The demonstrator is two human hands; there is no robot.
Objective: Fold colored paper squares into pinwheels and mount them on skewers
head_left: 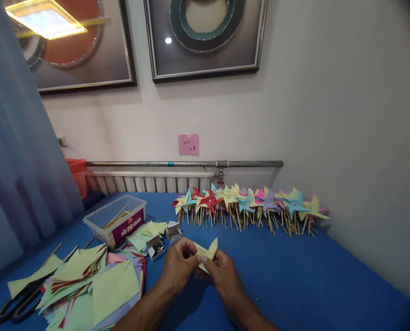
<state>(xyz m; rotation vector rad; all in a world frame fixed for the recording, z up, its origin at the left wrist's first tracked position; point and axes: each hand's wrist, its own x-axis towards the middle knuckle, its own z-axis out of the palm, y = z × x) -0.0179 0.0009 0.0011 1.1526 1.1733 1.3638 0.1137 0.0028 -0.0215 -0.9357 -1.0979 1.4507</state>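
A pale yellow paper pinwheel piece (212,248) with bent-in corners is held up between my two hands over the blue table. My left hand (181,264) pinches its left side, thumb and fingers closed. On the right side, my right hand (224,271) grips it with the thumb pressed near the middle. Fingers cover the centre of the paper, so I cannot see whether a pin is there. Close to my left hand stand a small open box of metal pins (156,248) and another small box (173,232).
Finished pinwheels on sticks (246,207) lie along the table's back. To the left are a clear plastic tub (136,209) holding sticks, stacks of coloured paper squares (115,289) and black-handled scissors (22,299). Pipes (139,164) run along the wall behind; a blue curtain (22,151) hangs left.
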